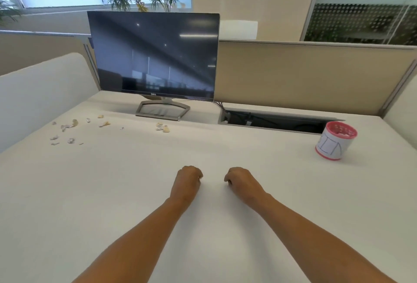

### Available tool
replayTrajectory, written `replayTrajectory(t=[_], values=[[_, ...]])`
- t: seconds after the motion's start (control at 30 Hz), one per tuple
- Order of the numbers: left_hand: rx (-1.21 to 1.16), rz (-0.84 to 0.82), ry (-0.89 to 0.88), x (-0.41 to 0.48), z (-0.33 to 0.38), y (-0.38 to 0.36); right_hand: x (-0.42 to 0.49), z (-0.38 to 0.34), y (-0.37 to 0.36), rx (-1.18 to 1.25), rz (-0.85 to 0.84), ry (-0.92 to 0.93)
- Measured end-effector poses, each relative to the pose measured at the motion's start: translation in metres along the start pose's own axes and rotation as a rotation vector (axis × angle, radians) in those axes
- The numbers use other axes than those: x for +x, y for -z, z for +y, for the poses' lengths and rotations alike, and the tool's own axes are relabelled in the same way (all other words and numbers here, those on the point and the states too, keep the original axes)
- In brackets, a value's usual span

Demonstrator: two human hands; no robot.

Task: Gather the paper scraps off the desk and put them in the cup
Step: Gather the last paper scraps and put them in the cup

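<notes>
White laminate desk [67, 192] fills most of the view, with both bare forearms stretched out over its near half. Along its far edge stands a beige fabric partition [304, 75], and a rounded white side panel [40, 88] closes off the left end. A black flat-screen monitor [153, 54] sits at the back left of centre, its screen dark, on an open silver frame stand [162, 110]. To the right of the stand, a long dark cable slot [270, 121] is cut into the desk surface just in front of the partition.

The left hand [188, 180] and right hand [242, 181] lie side by side near the middle of the desk, close together but apart, knuckles up. The fingers of each are curled under into a fist, and nothing shows in either one.

A pink plastic cup wrapped in white paper with blue pen lines [334, 145] stands upright at the far right, just in front of the slot's right end and well apart from the hands. Pale bits show inside it, too blurred to name.

Small torn white and yellowish paper scraps [67, 127] lie scattered on the far left of the desk, well apart from the cup. A smaller clump of scraps [163, 127] rests just in front of the monitor stand.
</notes>
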State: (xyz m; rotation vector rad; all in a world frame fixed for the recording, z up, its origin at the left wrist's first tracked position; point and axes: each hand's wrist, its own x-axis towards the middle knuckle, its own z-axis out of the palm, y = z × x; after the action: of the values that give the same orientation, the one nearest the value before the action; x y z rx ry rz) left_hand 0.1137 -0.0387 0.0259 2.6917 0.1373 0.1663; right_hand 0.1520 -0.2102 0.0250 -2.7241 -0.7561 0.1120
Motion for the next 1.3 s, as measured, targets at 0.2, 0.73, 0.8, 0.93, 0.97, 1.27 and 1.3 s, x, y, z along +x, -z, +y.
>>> replayTrajectory(t=[0.2, 0.73, 0.8, 0.93, 0.97, 1.27, 1.3], values=[[-0.137, 0.008, -0.050, 0.024, 0.109, -0.033, -0.030, 0.082, 0.061, 0.115, 0.198, -0.203], [-0.401, -0.015, -0.138, 0.123, 0.354, -0.073, -0.054, 0.263, 0.182, 0.253, 0.539, -0.485], [-0.415, -0.027, -0.127, 0.132, 0.369, -0.078, -0.050, 0.276, 0.188, 0.289, 0.566, -0.502], [-0.395, -0.077, -0.106, 0.147, 0.386, -0.088, -0.041, 0.288, 0.194, 0.318, 0.538, -0.467], [-0.388, -0.082, -0.102, 0.150, 0.388, -0.090, -0.040, 0.289, 0.194, 0.314, 0.522, -0.450], [-0.436, -0.095, -0.063, 0.155, 0.396, -0.097, -0.038, 0.292, 0.188, 0.312, 0.534, -0.385], [-0.447, -0.093, -0.062, 0.154, 0.395, -0.098, -0.039, 0.291, 0.187, 0.316, 0.537, -0.388]])
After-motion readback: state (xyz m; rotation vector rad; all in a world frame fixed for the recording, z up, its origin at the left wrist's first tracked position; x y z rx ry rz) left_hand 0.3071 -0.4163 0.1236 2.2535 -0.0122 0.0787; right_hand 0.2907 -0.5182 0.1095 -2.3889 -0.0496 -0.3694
